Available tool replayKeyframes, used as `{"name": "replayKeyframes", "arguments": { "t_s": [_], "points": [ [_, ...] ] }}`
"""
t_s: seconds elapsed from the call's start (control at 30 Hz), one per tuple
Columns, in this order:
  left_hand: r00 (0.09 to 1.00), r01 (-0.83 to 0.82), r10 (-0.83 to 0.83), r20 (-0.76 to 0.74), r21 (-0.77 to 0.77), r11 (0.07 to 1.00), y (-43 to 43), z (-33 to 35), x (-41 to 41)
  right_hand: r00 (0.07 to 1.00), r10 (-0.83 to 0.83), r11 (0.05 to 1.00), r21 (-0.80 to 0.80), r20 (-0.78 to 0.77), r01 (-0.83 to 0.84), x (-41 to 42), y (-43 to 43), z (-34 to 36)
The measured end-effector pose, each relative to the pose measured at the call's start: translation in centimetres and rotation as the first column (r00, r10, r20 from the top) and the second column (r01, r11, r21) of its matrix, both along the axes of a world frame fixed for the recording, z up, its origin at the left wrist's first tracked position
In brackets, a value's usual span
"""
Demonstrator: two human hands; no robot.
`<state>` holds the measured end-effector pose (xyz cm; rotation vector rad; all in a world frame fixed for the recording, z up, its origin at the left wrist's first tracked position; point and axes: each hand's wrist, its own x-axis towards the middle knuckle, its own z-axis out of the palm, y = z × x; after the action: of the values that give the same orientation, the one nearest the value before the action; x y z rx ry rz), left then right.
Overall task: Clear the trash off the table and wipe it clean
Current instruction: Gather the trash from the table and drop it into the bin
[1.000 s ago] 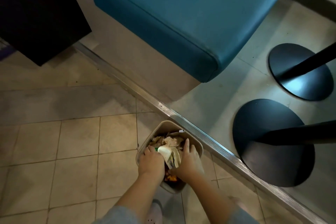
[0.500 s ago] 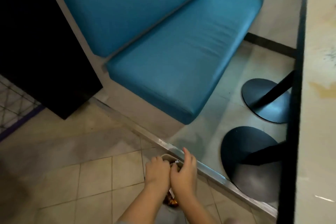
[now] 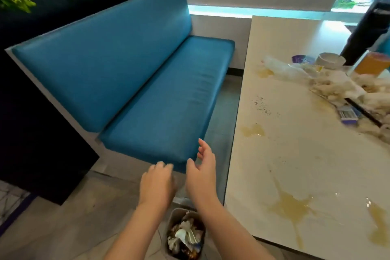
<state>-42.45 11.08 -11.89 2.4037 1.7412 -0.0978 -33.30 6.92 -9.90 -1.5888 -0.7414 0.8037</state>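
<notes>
Grey bin (image 3: 171, 220) below left hand (image 3: 157, 186) and right hand (image 3: 201, 173), both relaxed, empty.

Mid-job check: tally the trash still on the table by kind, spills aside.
Cups: 2, a white round cup and an orange drink cup
Packets: 2, a small purple packet and a blue-and-white packet
Bags: 1, a crumpled clear plastic bag
Sticks: 1, a thin black stick
Tissue heaps: 1, a crumpled white tissue heap, cut off at the frame edge
Total: 7

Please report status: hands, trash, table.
Open and empty: left hand, right hand, raised near the bin. It is packed with trash. On the table: tissues, yellow spills, not wiped. Way clear.
</notes>
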Motion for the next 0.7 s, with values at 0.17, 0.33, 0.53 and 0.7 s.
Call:
{"name": "replayKeyframes", "arguments": {
  "t_s": [0.17,0.33,0.53,0.7],
  "points": [
    [0.982,0.138,-0.151,0.109,0.117,0.983,-0.1,4.9,7.8,0.982,-0.112,0.993,-0.016,0.152,0.116,9.2,-1.5,4.4],
    [0.936,0.268,-0.281,0.209,0.09,0.959,-1.9,7.7,18.5,0.919,-0.224,0.969,-0.024,0.323,0.245,21.2,-5.5,6.3],
    [0.884,0.377,-0.363,0.296,0.011,0.926,-3.3,8.5,30.9,0.71,-0.259,0.913,-0.074,0.654,0.401,36.8,-9.3,7.5],
    [0.845,0.448,-0.396,0.36,-0.071,0.891,-4.1,9.3,42.1,0.654,-0.014,0.741,-0.431,0.757,0.515,50.4,-11.3,8.0]
  ]
}}
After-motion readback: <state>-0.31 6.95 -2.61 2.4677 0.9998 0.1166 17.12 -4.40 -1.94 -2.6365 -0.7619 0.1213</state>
